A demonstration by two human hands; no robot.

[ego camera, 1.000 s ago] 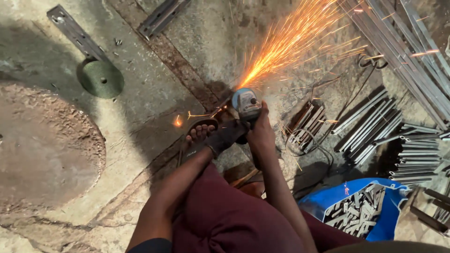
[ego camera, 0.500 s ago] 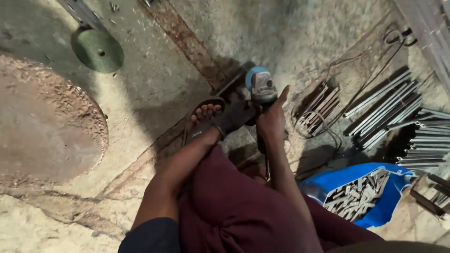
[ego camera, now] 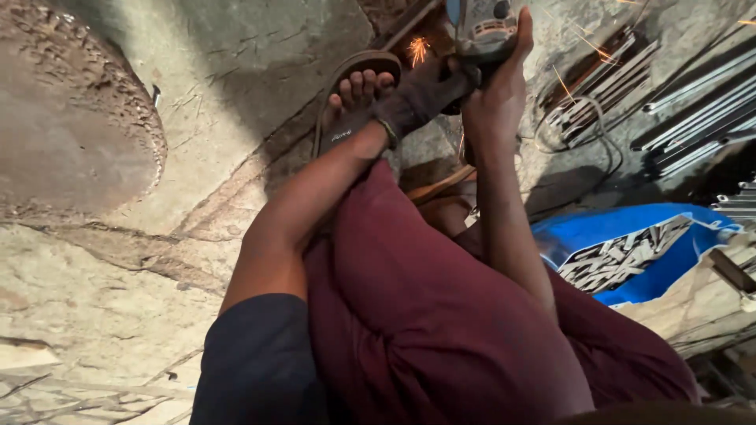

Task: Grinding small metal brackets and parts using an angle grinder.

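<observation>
**Both hands on the grinder**

The gloved left hand is wrapped around the front of the grinder, and the bare right hand is closed on its body. The tool sits at the top edge, just beyond a sandalled foot. Sparks fly beside it. A blue tub of metal bits sits at right.

You're wearing maroon trousers, navy sleeve, dark glove; gripping a grey-blue grinder throwing orange sparks; blue tub sitting nearby.
</observation>
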